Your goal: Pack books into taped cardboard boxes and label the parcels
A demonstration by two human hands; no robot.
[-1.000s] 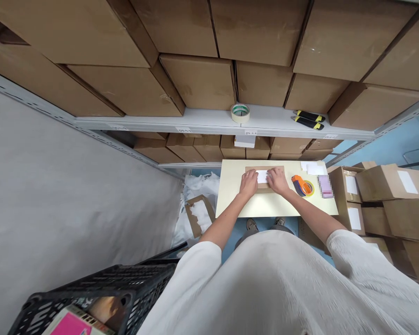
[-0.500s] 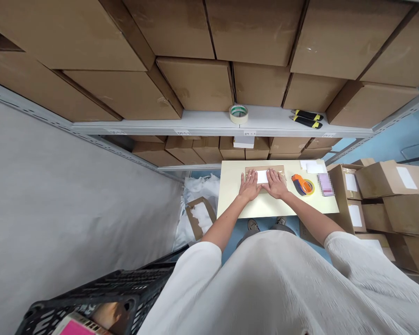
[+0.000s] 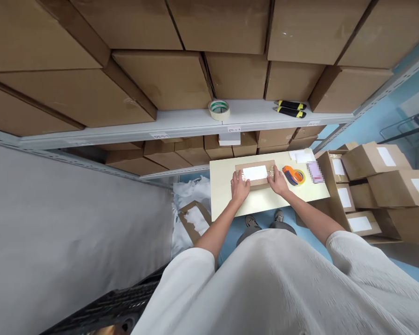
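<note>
A small cardboard box (image 3: 259, 184) lies on the cream tabletop (image 3: 226, 197), with clear tape at its ends and a blank-looking white label (image 3: 254, 173) across its top. My left hand (image 3: 240, 187) grips the box's left end, fingers over the top edge. At the opposite end, my right hand (image 3: 278, 181) holds the right side in the same way. The undersides of both thumbs and the box's bottom are hidden. Just right of my right hand rests an orange and blue tape dispenser (image 3: 289, 175) with a yellow-edged roll.
White paper slips (image 3: 302, 156) and a blurred purple packet (image 3: 314, 172) lie at the table's right. Labelled cartons (image 3: 384, 163) are stacked beyond. Ahead, a shelf (image 3: 249, 109) carries large boxes, a tape roll (image 3: 219, 110) and cutters (image 3: 290, 108). A black crate (image 3: 108, 307) stands lower left.
Both hands have slid outward from the label to the ends of the box and now grip it, uncovering the label. The view has shifted slightly to the right.
</note>
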